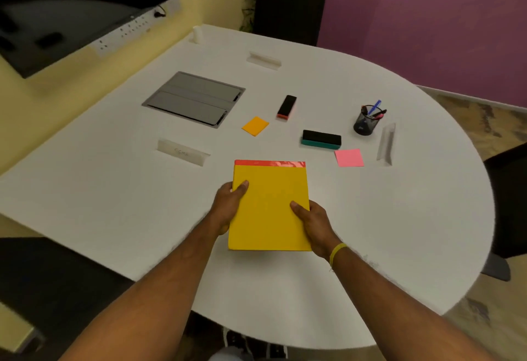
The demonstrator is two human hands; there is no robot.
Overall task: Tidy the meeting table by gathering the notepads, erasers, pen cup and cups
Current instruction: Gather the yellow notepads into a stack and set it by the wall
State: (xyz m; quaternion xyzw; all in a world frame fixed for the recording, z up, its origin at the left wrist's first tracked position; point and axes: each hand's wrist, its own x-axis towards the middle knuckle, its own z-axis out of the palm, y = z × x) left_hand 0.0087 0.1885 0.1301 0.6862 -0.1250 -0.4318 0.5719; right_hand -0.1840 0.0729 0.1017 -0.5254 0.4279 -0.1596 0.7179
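Head view. Fingers of both hands lie hidden under the yellow notepad [269, 206], and only the thumbs show on its cover. Whether the pad rests on the white tabletop [114, 189] or is lifted just clear of it cannot be told. Writing on the nearest clear card holder [184, 152] is illegible, and a small white object [197, 34] at the far edge is too blurred to identify.

Beyond the pad lie an orange sticky pad [255, 125], a black-and-red eraser [287, 107], a black-and-teal eraser [321, 139] and a pink sticky pad [349, 157], all apart from one another. A mesh pen cup [366, 123] stands upright near the right rim, just beside a second card holder [386, 143]. A grey cable hatch [194, 99] is set into the tabletop at left.

The left hand [228, 203] grips the pad's left edge. The right hand [312, 222], with a yellow wristband [336, 253], grips the right edge nearer the lower corner.
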